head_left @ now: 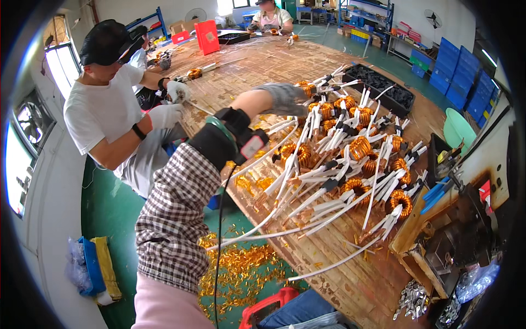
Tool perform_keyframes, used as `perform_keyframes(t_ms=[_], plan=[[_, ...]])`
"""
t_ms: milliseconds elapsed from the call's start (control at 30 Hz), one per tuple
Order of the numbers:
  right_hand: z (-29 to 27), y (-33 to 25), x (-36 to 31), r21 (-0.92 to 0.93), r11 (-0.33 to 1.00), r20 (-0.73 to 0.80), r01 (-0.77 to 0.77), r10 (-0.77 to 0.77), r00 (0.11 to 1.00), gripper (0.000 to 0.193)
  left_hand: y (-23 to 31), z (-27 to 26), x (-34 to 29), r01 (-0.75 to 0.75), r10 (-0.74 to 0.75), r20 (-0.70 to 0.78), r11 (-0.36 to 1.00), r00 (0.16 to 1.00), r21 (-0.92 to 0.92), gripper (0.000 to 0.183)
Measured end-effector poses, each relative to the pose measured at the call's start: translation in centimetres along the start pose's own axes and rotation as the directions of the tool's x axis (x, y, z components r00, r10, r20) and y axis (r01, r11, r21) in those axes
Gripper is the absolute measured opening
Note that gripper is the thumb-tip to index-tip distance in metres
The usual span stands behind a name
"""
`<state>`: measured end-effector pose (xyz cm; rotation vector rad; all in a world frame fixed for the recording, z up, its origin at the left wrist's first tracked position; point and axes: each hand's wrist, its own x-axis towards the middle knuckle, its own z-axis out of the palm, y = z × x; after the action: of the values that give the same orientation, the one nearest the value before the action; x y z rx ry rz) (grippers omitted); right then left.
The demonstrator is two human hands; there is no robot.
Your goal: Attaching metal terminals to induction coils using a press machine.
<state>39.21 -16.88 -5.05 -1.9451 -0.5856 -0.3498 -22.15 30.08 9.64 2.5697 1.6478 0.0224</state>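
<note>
My left hand point(282, 99), in a grey knitted glove, reaches over the far left side of a heap of copper-wound ring coils point(359, 148) with white-sleeved leads. Its fingers point to the right, beside a coil point(308, 89) at the heap's far edge. They are smeared and partly hidden, so I cannot tell whether they grip it. A checked sleeve covers my forearm, with a black band and a small device at the wrist. Below the hand, another coil point(296, 154) lies with long white leads stretching toward the near table edge. My right hand is out of view.
A black tray point(381, 88) of dark pieces stands behind the heap. At the right is a metal machine point(466, 219) with blue-handled pliers point(436, 194). A gloved co-worker point(112, 104) works at the left table edge. Golden scraps point(241, 274) litter the green floor.
</note>
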Motion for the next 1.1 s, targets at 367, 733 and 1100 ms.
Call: perform_keyframes(t_ms=[367,733,1100], plan=[[4.3,-0.5,-0.2,-0.072,0.997,-0.073,0.010,-0.015,0.997,0.031,-10.2,7.0,9.6,0.367,-0.362,-0.073,0.928,0.929,0.066,0.063],[5.7,0.7,-0.6,-0.188,0.982,-0.056,0.002,-0.013,0.998,0.030,-12.2,9.6,17.8,0.452,-0.459,-0.016,0.868,0.888,0.208,0.046],[2.6,2.8,-0.6,-0.230,0.973,-0.052,0.010,-0.022,0.998,0.028,-10.2,5.6,13.7,0.367,-0.297,-0.433,0.926,0.851,0.086,0.035]])
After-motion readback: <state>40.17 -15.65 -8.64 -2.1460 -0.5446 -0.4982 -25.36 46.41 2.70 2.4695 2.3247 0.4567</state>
